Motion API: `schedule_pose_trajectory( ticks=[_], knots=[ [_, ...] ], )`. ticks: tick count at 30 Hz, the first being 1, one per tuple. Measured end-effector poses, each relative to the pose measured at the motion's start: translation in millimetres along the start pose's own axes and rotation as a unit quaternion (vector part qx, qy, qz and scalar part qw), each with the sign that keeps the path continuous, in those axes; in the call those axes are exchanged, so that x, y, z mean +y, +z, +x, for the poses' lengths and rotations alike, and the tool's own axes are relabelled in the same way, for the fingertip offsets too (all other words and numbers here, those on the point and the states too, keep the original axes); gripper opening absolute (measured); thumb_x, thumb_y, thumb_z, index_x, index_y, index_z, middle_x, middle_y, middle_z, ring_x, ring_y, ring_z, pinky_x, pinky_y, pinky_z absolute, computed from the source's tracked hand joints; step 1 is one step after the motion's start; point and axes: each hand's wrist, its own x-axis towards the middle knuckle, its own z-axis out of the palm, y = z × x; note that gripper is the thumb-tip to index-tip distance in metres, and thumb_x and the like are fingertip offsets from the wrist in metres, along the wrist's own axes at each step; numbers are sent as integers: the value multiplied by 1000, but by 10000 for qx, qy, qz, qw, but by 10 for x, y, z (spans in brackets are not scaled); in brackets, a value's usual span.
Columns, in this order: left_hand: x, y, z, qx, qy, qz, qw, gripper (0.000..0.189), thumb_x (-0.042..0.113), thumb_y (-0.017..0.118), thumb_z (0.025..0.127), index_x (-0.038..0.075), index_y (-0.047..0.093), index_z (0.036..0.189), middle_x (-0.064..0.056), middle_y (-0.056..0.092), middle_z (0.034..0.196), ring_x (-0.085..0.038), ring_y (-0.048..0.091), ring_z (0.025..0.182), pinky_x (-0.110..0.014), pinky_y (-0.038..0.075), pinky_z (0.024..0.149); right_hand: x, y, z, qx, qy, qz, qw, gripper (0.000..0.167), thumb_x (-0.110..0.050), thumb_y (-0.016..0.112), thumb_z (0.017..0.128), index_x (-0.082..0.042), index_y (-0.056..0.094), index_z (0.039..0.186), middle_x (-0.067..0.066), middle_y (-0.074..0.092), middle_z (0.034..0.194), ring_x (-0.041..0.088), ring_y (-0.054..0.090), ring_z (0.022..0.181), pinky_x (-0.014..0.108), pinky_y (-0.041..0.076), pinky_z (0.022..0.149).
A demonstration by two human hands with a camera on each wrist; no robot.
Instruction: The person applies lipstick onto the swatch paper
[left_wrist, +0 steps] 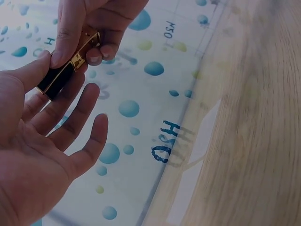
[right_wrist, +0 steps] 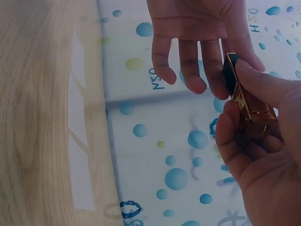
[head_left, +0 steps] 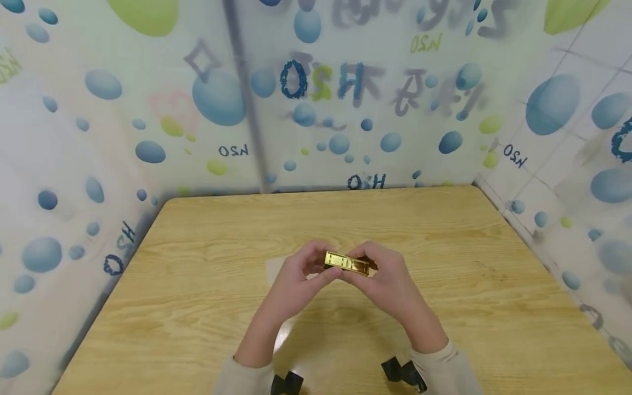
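A small rectangular case [head_left: 347,263], shiny gold with a black part, is held in the air between both hands; its exact kind is unclear. My left hand [head_left: 300,282] pinches the black end [left_wrist: 55,84] between thumb and fingers, while its other fingers are spread out below. On the gold end [right_wrist: 257,109], my right hand [head_left: 387,280] has its thumb along one side and its fingers curled round the other. The two hands nearly meet at the middle of the case.
Below the hands lies a wood-grain tabletop [head_left: 197,285] with a pale flat patch [head_left: 273,269] on it. Walls printed with blue and green spots [head_left: 219,99] enclose the back and sides. Black blocks [head_left: 402,373] sit near the sleeve cuffs.
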Motion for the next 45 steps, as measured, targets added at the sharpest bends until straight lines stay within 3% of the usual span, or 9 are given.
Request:
schedule_pose_trajectory(
  ticks=[6, 13, 17, 23, 30, 36, 45],
  knots=[
    [17, -18, -68, -172, -119, -316, 9993, 27, 17, 76, 100, 12, 73, 126, -10, 78, 115, -14, 74, 105, -34, 60, 97, -23, -65, 1, -352, -482, 361, 9976, 23, -12, 90, 86, -18, 72, 99, -5, 74, 96, 4, 64, 79, 25, 60, 70],
    [1, 25, -133, -162, 302, -409, 9986, 20, 7, 76, 97, 4, 76, 117, -16, 81, 106, -7, 74, 103, -33, 58, 102, 2, -106, -9, -714, -983, 899, 9885, 21, -7, 88, 87, -16, 73, 98, 0, 74, 93, 5, 59, 75, 24, 57, 64],
    [12, 49, -128, -143, 592, -403, 9973, 20, 5, 76, 96, 2, 75, 116, -17, 81, 108, -6, 74, 104, -33, 57, 103, -5, -135, -21, -636, -1069, 838, 9887, 21, -7, 88, 86, -17, 74, 98, -2, 74, 92, 4, 58, 74, 23, 54, 62],
    [70, 86, -100, 75, 1012, -278, 9945, 20, 3, 79, 93, 3, 76, 112, -16, 82, 105, -9, 75, 103, -38, 58, 102, -64, -164, -32, -147, -1448, 571, 9877, 29, -1, 92, 79, -16, 73, 95, -4, 72, 86, 4, 57, 70, 20, 53, 62],
    [121, 106, -149, 296, 908, -55, 9954, 20, 4, 83, 89, 6, 78, 109, -11, 83, 101, -10, 75, 103, -46, 56, 105, -97, -138, -78, 52, -1558, 511, 9864, 32, 2, 94, 75, -14, 72, 93, -4, 73, 86, 3, 60, 70, 17, 54, 64],
    [87, 76, -169, 367, 818, -45, 9960, 20, 5, 83, 89, 7, 77, 108, -11, 83, 103, -9, 75, 103, -42, 57, 104, -62, -83, -42, -10, -1608, 616, 9851, 32, 0, 94, 76, -16, 72, 92, -5, 72, 84, 3, 61, 71, 17, 56, 66],
    [21, 76, -173, -42, 913, -444, 9948, 19, 7, 78, 93, 3, 75, 112, -19, 81, 108, -9, 74, 104, -39, 57, 105, -39, -115, -56, -191, -1511, 837, 9848, 34, 1, 93, 77, -19, 71, 92, -6, 71, 84, 2, 56, 68, 18, 53, 61]
  ],
)
